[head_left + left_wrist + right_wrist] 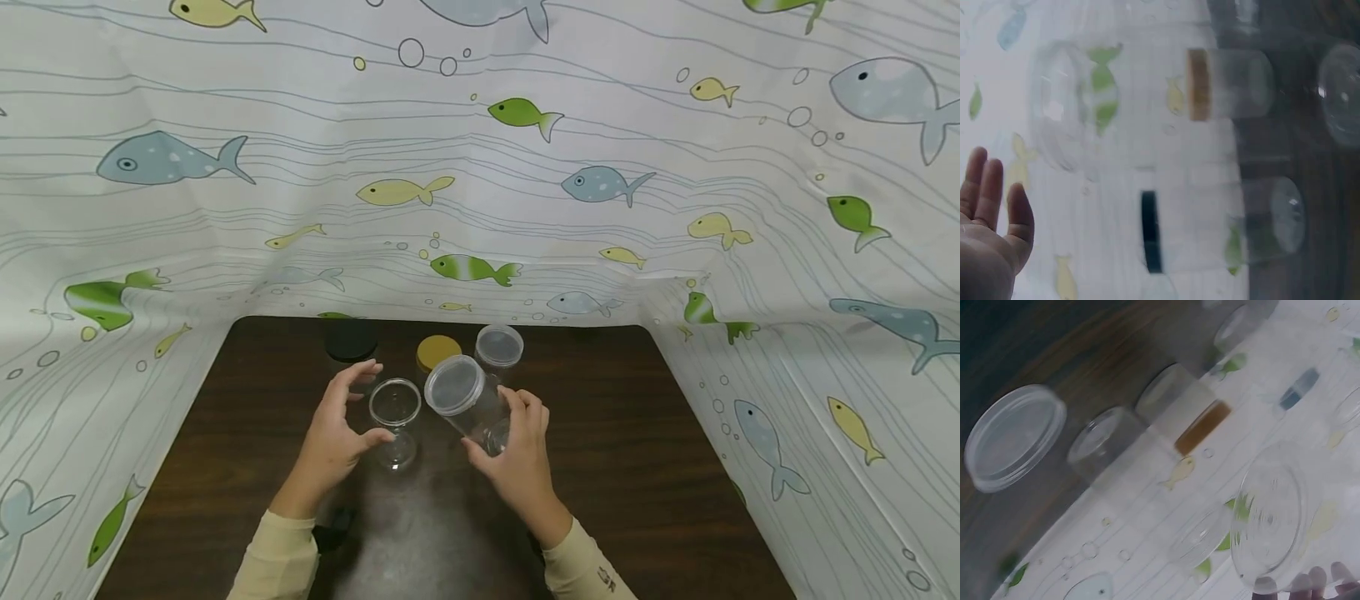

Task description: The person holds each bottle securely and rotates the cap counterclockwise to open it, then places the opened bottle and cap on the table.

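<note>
Clear and cylindrical, a translucent-lidded jar [474, 410] tilts over the dark brown table [637, 483], gripped between fingers and thumb of the right hand [521, 462]. The left hand [333, 442], fingers and thumb spread apart, is just beside an upright, lidless transparent jar [396, 427]; contact is unclear.

Clear lidded jar [471, 407] tilted; clear open-topped glass vessel [397, 421] upright beside.
</note>
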`<state>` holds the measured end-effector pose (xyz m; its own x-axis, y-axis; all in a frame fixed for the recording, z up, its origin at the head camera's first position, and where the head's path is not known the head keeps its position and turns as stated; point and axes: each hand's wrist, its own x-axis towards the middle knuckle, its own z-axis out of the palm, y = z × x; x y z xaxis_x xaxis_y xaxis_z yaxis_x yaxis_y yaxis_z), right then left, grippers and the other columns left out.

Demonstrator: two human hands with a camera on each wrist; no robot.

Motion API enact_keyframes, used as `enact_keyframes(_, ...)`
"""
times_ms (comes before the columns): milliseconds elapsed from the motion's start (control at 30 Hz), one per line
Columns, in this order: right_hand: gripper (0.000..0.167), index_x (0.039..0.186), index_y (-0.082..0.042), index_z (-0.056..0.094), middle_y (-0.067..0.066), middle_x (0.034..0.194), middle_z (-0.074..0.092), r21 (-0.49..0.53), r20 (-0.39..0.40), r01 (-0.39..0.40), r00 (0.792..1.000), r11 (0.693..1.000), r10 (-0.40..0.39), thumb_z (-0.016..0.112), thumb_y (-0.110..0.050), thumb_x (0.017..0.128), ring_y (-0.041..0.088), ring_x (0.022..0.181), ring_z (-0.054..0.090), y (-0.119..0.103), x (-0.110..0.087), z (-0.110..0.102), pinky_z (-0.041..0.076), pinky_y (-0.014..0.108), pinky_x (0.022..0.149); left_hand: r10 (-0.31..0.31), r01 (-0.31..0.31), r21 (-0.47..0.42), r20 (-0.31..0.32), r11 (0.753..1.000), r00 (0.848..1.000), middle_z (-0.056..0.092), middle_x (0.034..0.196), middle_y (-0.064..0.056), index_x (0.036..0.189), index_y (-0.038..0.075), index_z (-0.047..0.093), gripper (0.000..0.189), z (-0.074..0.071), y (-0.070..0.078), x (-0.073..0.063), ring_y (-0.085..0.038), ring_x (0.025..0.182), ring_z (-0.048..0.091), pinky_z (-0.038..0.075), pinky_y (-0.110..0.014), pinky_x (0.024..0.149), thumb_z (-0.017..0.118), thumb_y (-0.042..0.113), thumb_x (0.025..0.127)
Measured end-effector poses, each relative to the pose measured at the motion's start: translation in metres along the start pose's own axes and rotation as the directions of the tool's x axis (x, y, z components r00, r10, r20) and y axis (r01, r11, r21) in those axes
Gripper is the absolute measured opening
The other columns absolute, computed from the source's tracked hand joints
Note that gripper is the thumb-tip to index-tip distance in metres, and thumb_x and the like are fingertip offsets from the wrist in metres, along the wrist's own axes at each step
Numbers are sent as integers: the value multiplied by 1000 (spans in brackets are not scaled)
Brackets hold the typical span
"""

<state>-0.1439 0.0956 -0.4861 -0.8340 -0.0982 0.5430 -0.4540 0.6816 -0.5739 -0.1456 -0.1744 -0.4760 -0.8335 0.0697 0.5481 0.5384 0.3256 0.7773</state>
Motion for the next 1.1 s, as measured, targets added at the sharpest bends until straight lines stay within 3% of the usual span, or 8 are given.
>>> enact_keyframes(200,87,137,-10,51,10,123,45,-14,43,85,995,996,-85,97,-26,65,26,112,44,-13,0,3,51,44,85,35,-34,-28,40,999,999,51,144,-7,150,11,43,107,8,19,3,-19,127,43,38,-32,95,61,80,71)
enact_keyframes(467,89,139,-7,50,11,123,45,-11,126,221,968,975,-217,97,-28,66,18,99,56,-21,-3,7,54,34,81,63,-63,-9,135,998,989,52,142,-8,150,10,44,104,17,17,-1,-20,119,48,44,-34,93,56,79,75)
enact_keyframes(633,93,141,-9,48,11,123,44,22,143,220,965,975,-221,98,-27,64,18,102,55,-22,-5,7,54,34,83,49,-23,-141,178,990,983,53,143,-7,151,12,43,99,18,19,-3,-17,122,53,45,-30,97,64,74,76)
enact_keyframes(733,94,142,-10,47,11,124,43,53,159,232,958,971,-238,98,-26,65,19,103,55,-22,-5,7,54,34,84,26,29,-273,194,962,981,54,144,-8,150,12,42,92,17,21,-4,-16,123,54,45,-26,97,78,58,80)
enact_keyframes(800,92,142,-9,47,11,125,44,65,174,253,950,965,-261,97,-27,66,21,105,55,-22,-5,7,54,34,85,25,52,-355,209,934,978,53,146,-10,150,10,41,86,16,21,-4,-18,125,54,46,-26,98,85,39,82)
enact_keyframes(933,89,138,-7,48,11,131,52,88,198,307,927,948,-319,96,-26,66,25,115,55,-20,-2,6,52,38,93,54,80,-488,255,869,966,49,150,-16,150,5,39,82,15,23,-4,-24,131,52,46,-30,101,84,5,81)
enact_keyframes(1000,89,138,-6,48,8,129,57,99,215,331,914,938,-345,95,-28,66,23,116,56,-20,-1,6,51,38,95,76,84,-542,267,836,961,45,152,-20,150,2,38,83,15,24,-4,-28,134,49,45,-31,103,81,-1,80)
enact_keyframes(1100,89,140,-7,46,4,123,61,145,257,344,893,928,-370,94,-29,68,17,109,60,-20,1,5,52,34,91,107,75,-587,269,806,957,42,154,-23,150,-2,38,83,15,25,-4,-31,139,44,43,-32,106,82,0,79)
